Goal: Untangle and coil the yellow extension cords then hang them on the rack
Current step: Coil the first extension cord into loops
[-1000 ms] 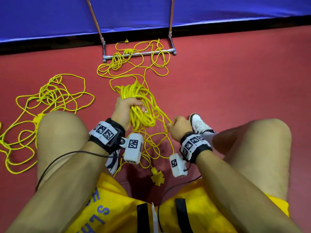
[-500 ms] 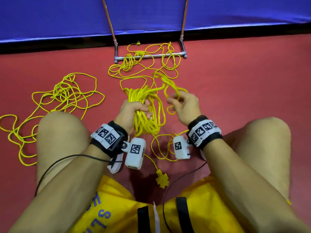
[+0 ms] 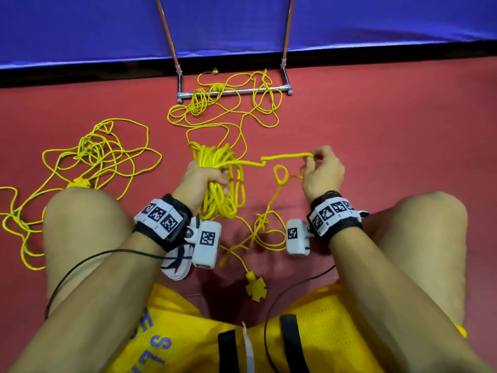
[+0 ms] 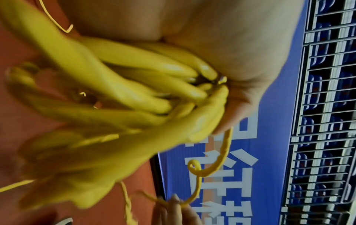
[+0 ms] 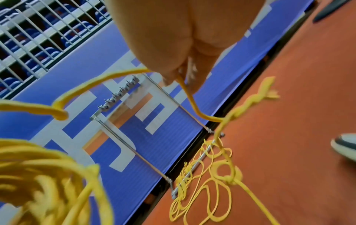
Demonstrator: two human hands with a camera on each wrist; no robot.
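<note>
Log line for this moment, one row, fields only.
stage: coiling | left hand: grips coil | right hand: pinches cord strand | rack: nothing hung

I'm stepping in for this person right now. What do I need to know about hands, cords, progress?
Left hand grips the part-wound coil. Right hand pinches the cord strand running off it.
Loose cord trails to and over the rack base; a second tangled cord lies by the left knee.
Done: several loops. Left: finish coiling, untangle the second, hang both.
</note>
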